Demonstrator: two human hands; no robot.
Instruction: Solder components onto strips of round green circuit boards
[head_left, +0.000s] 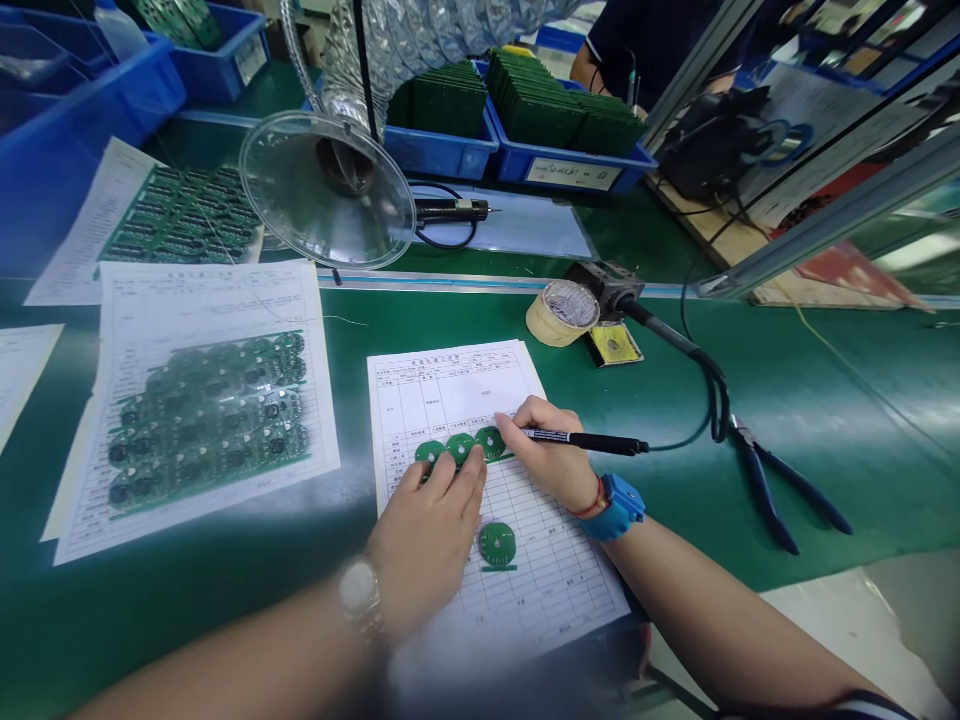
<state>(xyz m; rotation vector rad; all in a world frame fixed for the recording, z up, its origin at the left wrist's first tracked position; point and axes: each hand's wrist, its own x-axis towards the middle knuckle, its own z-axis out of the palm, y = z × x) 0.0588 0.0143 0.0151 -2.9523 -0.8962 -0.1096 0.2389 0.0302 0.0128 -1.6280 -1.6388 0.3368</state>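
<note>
Your right hand pinches a black pen — your left hand, fingers spread, presses on round green circuit boards atop a printed form. Uneven pressure could slide one — smearing ink or nudging the loose board below.

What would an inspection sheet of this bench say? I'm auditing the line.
Surface: green mat.
Job's things: three round green circuit boards and a fourth board on a paper form.
Clutter: masking tape roll, blue-handled pliers.
Hands: left hand presses the boards; right hand holds a black pen.
Cables: black cord looped above the pliers.
Surroundings: blue bins of green boards, a co-worker.
</note>
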